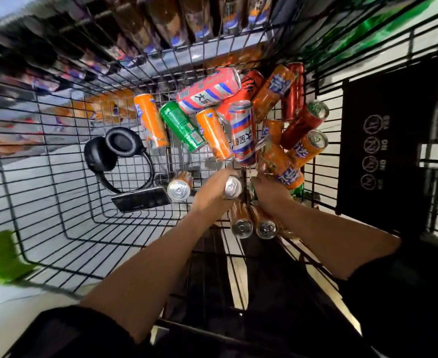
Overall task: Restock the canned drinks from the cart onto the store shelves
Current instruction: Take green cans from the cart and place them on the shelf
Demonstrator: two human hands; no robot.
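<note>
I look down into a black wire cart [57, 228] holding several loose cans: orange ones [150, 124], a green one [181, 126], red ones [294, 91] and pink-striped ones [209, 90], heaped at its right side. My left hand [212, 195] grips a can whose silver top [233, 187] faces me. My right hand [272, 195] holds an orange can [281, 166] among the pile. Two more cans show silver tops [242, 228] just below my hands. Another upright can [178, 190] stands left of my left hand.
Black headphones [114, 151] and a dark phone [141, 201] lie on the cart floor at the left. Store shelves with bottles [161, 21] run along the top, blurred. A black panel with round icons [391, 140] is at the right. Green cart trim [3, 254] sits lower left.
</note>
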